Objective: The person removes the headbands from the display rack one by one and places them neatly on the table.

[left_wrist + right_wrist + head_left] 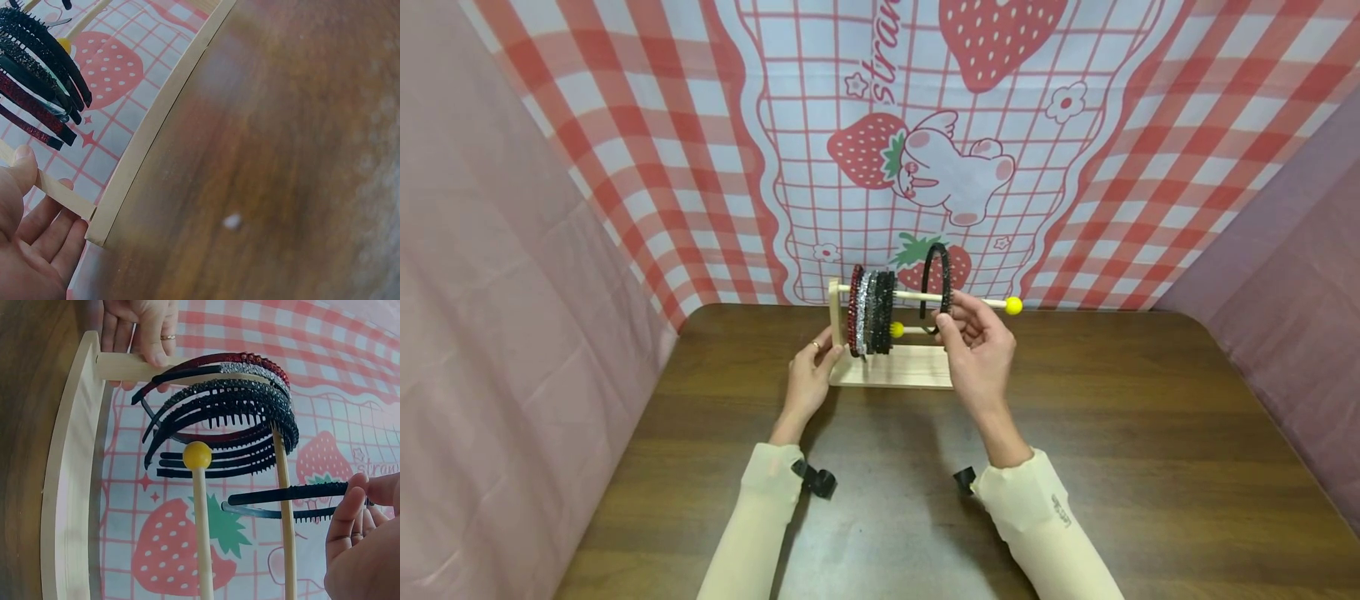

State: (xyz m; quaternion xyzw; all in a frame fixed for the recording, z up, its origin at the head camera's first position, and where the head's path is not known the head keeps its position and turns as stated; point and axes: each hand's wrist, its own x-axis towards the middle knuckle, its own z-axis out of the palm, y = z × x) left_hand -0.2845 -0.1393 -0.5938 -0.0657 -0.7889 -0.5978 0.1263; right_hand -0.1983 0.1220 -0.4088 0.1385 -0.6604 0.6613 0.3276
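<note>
A black headband (946, 275), toothed along its inner side, hangs around the upper rod of a wooden stand (891, 375). My right hand (985, 358) pinches it between thumb and fingers, apart from the others. Several headbands (219, 394), red, silver, dark grey and black, sit bunched on that rod near the upright. My left hand (808, 383) holds the stand's upright post (65, 195), thumb on one side and fingers on the other. A ring shows on one left finger in the right wrist view.
Yellow balls cap the upper rod (1013, 305) and a lower rod (197, 456). The stand rests on a brown wooden table (880, 517). Behind it hangs a red-and-white checked strawberry cloth (805, 192), with pink curtains (512, 292) at the sides.
</note>
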